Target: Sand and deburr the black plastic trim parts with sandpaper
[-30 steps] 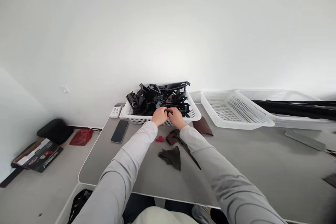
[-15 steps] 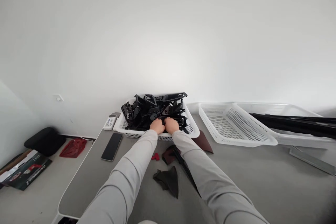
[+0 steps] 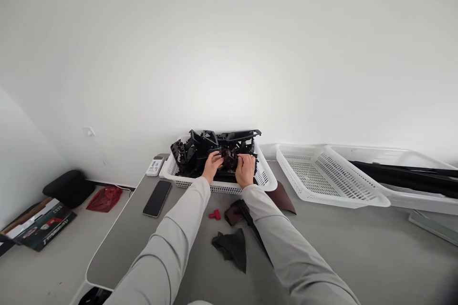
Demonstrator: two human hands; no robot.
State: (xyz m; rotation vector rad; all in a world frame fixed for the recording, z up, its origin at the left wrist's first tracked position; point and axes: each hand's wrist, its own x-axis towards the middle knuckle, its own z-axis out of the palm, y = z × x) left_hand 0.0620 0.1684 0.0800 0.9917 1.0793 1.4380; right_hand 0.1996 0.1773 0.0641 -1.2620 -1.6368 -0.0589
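1 dark part (image 3: 229, 159) with a reddish sheen is between the left hand (image 3: 212, 167) and the right hand (image 3: 245, 169), at the front of a white basket (image 3: 214, 186). The right hand's fingers are bent and close together, and they pinch the part's right end against the thumb. The left hand's fingers are curved and slightly parted at its left end; whether they grip it or only touch it, I cannot tell. Many black pieces (image 3: 200, 145) are heaped in the basket behind the hands, some above its rim. On the grey table (image 3: 343, 252), left of the basket, are a white device (image 3: 155, 166) and, nearer the person, a phone (image 3: 157, 198). Between the forearms are 1 small red piece (image 3: 214, 215), a folded maroon scrap (image 3: 234, 214) and a dark cloth (image 3: 234, 248). A black strip (image 3: 258, 236) runs partly under the right sleeve (image 3: 282, 233). A maroon sheet (image 3: 282, 198) is at the basket's right corner. Farther right are 2 white trays (image 3: 304, 171), the farther 1 holding long black strips (image 3: 404, 177).
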